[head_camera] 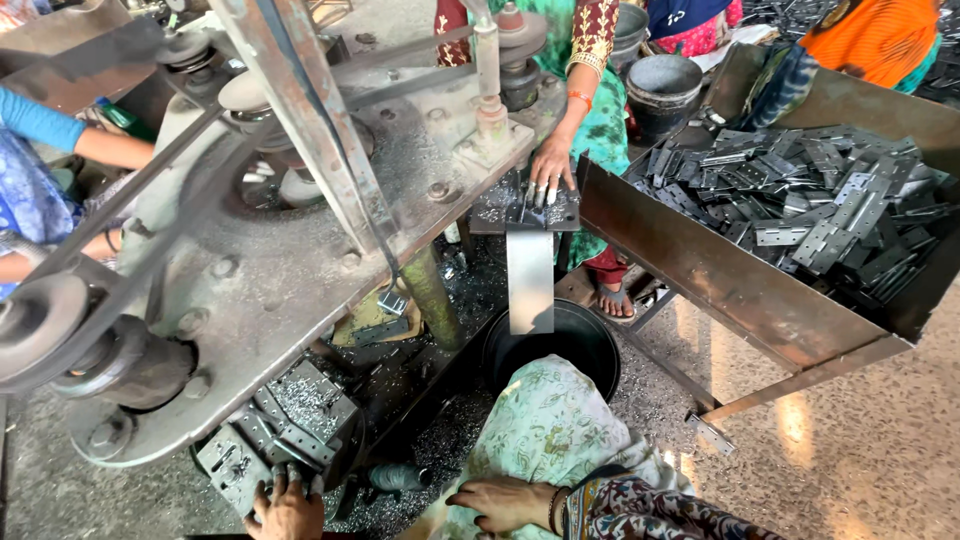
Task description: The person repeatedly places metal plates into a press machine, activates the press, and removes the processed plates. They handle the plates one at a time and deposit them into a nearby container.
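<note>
While the head camera looks down over a grey drilling machine (pixel 300 250), the wearer's left hand (pixel 285 508) sits at the bottom edge, fingers curled over the rim of a small metal jig plate (pixel 262 440) dusted with shavings; the grip looks narrow, fingertips hooked on the plate's near edge. The right hand (pixel 503 503) rests low on the wearer's pale green floral cloth (pixel 550 430), fingers loosely spread and flat, holding nothing, bangles at the wrist. The hands are well apart, the jig plate to the left of the cloth.

Just beyond the cloth stands a black bucket (pixel 570 345), partly hidden by it. A flat steel chute (pixel 530 280) hangs down toward the bucket from a small work platform (pixel 525 212). A co-worker's hand (pixel 550 170) presses on that platform, fingers spread over small metal pieces; the co-worker's sandalled foot (pixel 612 297) stands beside the bucket.

To the right, a large rusty metal tray (pixel 700 270) holds a heap of grey hinges (pixel 810 210). Another person's arm in a blue sleeve (pixel 40 120) reaches in at the far left near the belt pulleys (pixel 40 320). Metal shavings cover the floor under the machine.
</note>
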